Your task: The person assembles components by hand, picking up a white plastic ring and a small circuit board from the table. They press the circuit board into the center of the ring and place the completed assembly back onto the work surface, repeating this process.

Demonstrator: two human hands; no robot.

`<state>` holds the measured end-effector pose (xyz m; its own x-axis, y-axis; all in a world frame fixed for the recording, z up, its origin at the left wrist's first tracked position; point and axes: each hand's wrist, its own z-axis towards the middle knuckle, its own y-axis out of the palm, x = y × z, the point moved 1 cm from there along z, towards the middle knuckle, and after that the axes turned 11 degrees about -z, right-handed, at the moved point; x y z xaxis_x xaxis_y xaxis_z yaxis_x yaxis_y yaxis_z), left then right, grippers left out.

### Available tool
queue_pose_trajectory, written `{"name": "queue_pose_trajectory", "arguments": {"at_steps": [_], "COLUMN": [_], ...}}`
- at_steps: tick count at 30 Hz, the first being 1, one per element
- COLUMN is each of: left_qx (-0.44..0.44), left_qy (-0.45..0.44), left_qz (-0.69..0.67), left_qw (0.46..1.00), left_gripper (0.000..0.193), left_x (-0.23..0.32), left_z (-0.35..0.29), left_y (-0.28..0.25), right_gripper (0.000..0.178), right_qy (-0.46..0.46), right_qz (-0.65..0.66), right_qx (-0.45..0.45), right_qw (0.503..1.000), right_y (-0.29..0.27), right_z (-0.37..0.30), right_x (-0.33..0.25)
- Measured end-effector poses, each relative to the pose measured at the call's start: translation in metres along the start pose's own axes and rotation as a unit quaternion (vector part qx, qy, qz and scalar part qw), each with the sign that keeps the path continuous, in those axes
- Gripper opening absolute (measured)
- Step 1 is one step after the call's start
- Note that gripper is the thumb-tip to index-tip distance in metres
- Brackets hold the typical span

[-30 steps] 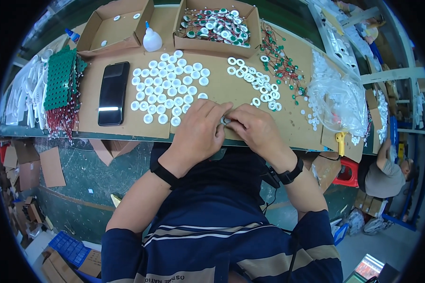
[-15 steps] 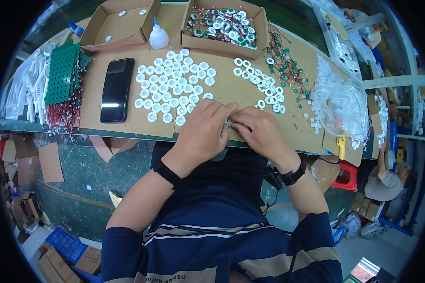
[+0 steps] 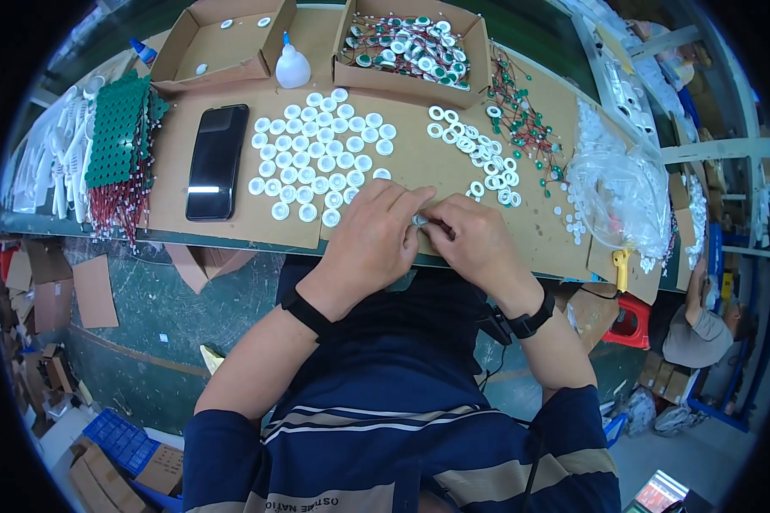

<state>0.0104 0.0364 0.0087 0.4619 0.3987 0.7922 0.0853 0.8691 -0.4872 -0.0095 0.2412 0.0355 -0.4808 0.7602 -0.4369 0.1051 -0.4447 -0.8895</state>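
Observation:
Over the table's near edge, my left hand (image 3: 370, 229) and my right hand (image 3: 473, 237) meet with their fingertips together. Both are closed on a small whitish round piece (image 3: 418, 220), mostly hidden by the fingers. Just beyond my left hand, many white round caps (image 3: 319, 150) lie spread on the cardboard. Past my right hand is a loose cluster of white rings (image 3: 490, 162). Farther right lie small green discs with red wires (image 3: 526, 124).
A black phone (image 3: 217, 162) lies left of the caps, beside a stack of green disc sheets (image 3: 118, 128) with red wires. Behind stand a white squeeze bottle (image 3: 293, 68), a cardboard box (image 3: 411, 88) of wired discs, and another box (image 3: 218, 72). A clear plastic bag (image 3: 616, 184) sits right.
The table and its contents appear shifted slightly to the right in the view. My hands keep nearly the same pinch around the small piece.

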Motion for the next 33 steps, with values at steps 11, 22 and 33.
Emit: {"name": "queue_pose_trajectory", "arguments": {"at_steps": [11,22,33], "left_qx": [-0.003,0.006,-0.026], "left_qy": [-0.013,0.057,0.058], "left_qz": [-0.005,0.015,0.107], "left_qw": [1.0,0.998,0.992], "left_gripper": [0.057,0.056,0.017], "left_x": [0.001,0.004,-0.004], "left_z": [-0.001,0.0,0.01], "left_y": [-0.001,0.001,-0.02], "right_gripper": [0.019,0.021,0.016], "right_qy": [-0.005,0.023,0.154], "right_qz": [0.029,0.044,-0.204], "right_qx": [-0.002,0.019,0.184], "right_qw": [1.0,0.999,0.949], "right_y": [0.001,0.004,-0.08], "right_z": [-0.003,-0.004,-0.033], "right_x": [0.002,0.005,0.122]}}
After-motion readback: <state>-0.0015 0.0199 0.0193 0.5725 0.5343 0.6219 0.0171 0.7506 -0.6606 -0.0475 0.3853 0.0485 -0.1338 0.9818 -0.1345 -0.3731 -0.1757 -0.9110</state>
